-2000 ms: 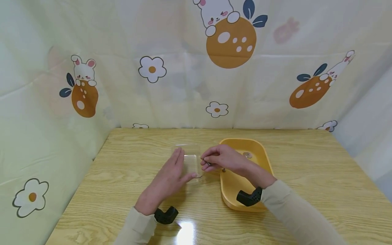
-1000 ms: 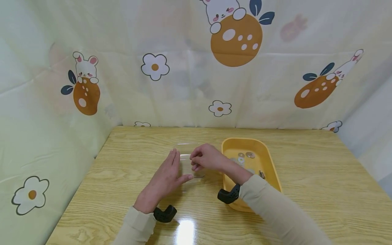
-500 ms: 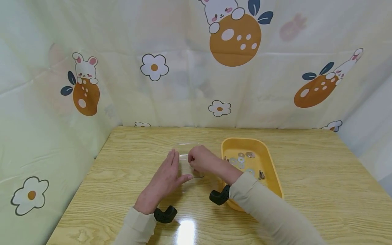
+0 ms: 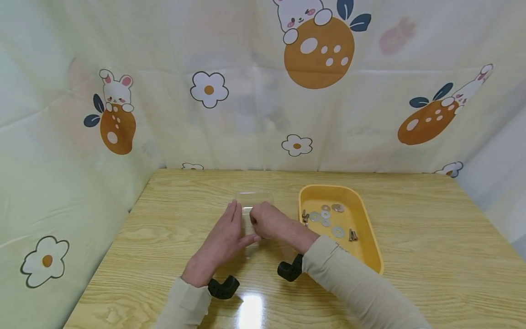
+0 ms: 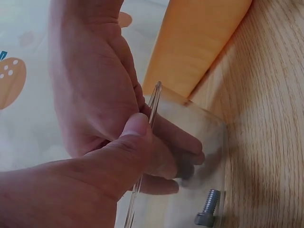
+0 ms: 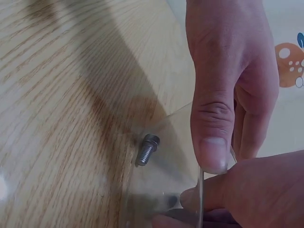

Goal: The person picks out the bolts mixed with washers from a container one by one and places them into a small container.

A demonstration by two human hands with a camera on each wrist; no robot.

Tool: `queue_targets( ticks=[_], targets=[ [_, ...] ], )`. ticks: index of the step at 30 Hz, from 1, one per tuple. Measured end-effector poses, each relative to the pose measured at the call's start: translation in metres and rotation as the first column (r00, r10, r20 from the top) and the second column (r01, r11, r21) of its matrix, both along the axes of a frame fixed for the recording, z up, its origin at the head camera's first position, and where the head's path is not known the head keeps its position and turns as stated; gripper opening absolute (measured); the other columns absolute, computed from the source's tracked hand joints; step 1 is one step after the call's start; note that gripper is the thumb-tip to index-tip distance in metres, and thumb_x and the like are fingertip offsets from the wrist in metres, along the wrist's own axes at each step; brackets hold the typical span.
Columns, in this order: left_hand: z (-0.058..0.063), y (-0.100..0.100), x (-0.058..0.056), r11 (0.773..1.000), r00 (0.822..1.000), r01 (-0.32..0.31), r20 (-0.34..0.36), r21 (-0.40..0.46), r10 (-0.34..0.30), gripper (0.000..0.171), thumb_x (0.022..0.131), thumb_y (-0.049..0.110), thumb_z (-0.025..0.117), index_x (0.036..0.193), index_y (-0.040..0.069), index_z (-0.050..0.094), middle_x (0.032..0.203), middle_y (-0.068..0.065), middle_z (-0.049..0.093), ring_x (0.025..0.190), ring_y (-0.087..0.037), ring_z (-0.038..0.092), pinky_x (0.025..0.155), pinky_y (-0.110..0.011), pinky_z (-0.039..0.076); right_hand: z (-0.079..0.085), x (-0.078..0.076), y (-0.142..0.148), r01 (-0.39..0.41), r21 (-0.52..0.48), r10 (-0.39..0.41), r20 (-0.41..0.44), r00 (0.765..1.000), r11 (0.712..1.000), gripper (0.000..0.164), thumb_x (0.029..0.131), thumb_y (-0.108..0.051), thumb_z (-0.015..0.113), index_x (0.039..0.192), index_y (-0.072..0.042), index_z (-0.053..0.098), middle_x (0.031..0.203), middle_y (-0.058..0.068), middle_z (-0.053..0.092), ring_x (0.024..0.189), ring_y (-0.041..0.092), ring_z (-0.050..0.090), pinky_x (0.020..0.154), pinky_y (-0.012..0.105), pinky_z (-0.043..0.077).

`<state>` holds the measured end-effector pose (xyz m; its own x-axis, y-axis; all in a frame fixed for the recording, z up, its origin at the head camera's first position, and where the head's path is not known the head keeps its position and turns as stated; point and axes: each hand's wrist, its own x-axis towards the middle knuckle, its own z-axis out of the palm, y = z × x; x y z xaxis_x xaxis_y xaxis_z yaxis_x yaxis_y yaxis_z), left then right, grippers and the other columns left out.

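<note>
A clear plastic box (image 4: 260, 197) stands mid-table. My left hand (image 4: 222, 240) holds it, fingers along its left side and thumb on the near rim. My right hand (image 4: 270, 221) reaches into the box with curled fingers. Through the clear wall, the left wrist view shows a small dark piece (image 5: 185, 172) blurred at the right fingertips; its kind cannot be made out. A socket-head screw (image 5: 207, 209) lies on the box floor nearby, and the right wrist view shows this screw (image 6: 148, 149) too.
To the right of the box stands a yellow tray (image 4: 371, 249), partly under the right forearm. Several flat washers (image 4: 338, 232) lie in it, with short screws (image 4: 305, 216) at its left wall and more screws (image 4: 353, 235) at its right.
My right hand has moved left from beside the tray into the box, carrying a small dark piece, and its fingers have dipped lower. My left hand keeps its hold on the box.
</note>
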<state>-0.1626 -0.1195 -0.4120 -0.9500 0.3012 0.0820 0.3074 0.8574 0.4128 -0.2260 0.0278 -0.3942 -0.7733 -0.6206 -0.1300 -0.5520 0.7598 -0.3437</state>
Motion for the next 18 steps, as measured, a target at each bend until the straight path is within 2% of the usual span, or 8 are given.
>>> queue_targets(
  ticks=[6, 10, 15, 18],
  targets=[
    [0.000, 0.000, 0.000, 1.000, 1.000, 0.013, -0.009, 0.005, -0.013, 0.097, 0.090, 0.043, 0.069, 0.151, -0.015, 0.020, 0.157, -0.037, 0.020, 0.148, -0.045, 0.023, 0.118, -0.050, 0.032, 0.002, 0.000, 0.002, -0.015, 0.004, 0.015, 0.007, 1.000, 1.000, 0.009, 0.087, 0.002, 0.068, 0.092, 0.001, 0.075, 0.092, 0.012, 0.075, 0.081, 0.022, 0.067, 0.074, 0.033, 0.058],
    [0.000, 0.001, 0.000, 1.000, 1.000, 0.021, -0.021, -0.006, -0.021, 0.096, 0.090, 0.042, 0.069, 0.150, -0.015, 0.021, 0.156, -0.037, 0.021, 0.148, -0.046, 0.024, 0.118, -0.050, 0.032, 0.004, 0.000, 0.006, 0.012, -0.072, -0.008, 0.052, 0.999, 0.997, 0.014, 0.088, 0.004, 0.062, 0.094, 0.001, 0.074, 0.095, 0.011, 0.074, 0.085, 0.021, 0.067, 0.077, 0.034, 0.058],
    [0.000, 0.001, 0.000, 1.000, 0.998, 0.025, -0.060, -0.006, -0.026, 0.093, 0.090, 0.040, 0.071, 0.148, -0.016, 0.025, 0.155, -0.037, 0.025, 0.146, -0.045, 0.028, 0.116, -0.050, 0.035, 0.010, 0.001, 0.014, 0.071, -0.199, -0.041, 0.154, 0.987, 0.977, 0.014, 0.093, 0.001, 0.058, 0.093, 0.001, 0.073, 0.086, 0.009, 0.072, 0.070, 0.012, 0.065, 0.066, 0.025, 0.054],
    [0.000, 0.000, 0.001, 1.000, 0.997, 0.024, -0.073, -0.012, -0.025, 0.092, 0.090, 0.039, 0.072, 0.147, -0.016, 0.026, 0.154, -0.037, 0.026, 0.146, -0.045, 0.029, 0.116, -0.049, 0.036, 0.013, 0.001, 0.020, 0.112, -0.252, -0.052, 0.231, 0.972, 0.961, 0.015, 0.095, -0.001, 0.057, 0.094, 0.001, 0.072, 0.085, 0.011, 0.072, 0.067, 0.012, 0.066, 0.060, 0.022, 0.052]
  ],
)
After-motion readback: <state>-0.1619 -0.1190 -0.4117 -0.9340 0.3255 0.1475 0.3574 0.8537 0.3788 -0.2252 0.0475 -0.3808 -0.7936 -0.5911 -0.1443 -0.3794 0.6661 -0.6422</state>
